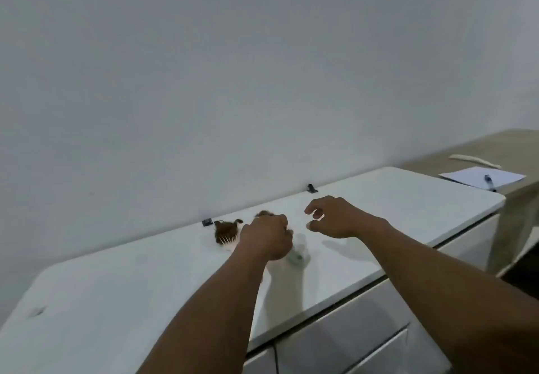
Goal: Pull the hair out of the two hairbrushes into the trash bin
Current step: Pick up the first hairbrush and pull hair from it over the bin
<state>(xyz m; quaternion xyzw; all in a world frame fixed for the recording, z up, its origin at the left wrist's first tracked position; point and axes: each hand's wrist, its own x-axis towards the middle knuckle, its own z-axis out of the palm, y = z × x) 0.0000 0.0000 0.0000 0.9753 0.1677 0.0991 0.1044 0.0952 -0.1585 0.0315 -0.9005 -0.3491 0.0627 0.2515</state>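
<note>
On the white table (122, 280), near its far edge, lies a hairbrush (224, 233) with pale bristles and a clump of brown hair. My left hand (267, 238) is closed in a fist just right of it. It grips a second, blurred hairbrush: a pale green handle end (297, 255) sticks out below the fist and brown hair (264, 214) shows above it. My right hand (332, 218) hovers to the right of the left hand, fingers curled and apart, holding nothing. No trash bin is in view.
Two small black clips (207, 222) (312, 188) sit at the table's back edge against the wall. A wooden desk (519, 146) at the right holds a paper sheet (472, 176), a pen (489, 181) and a white strip (474, 160). White cabinet fronts (350, 330) stand below the table's right edge.
</note>
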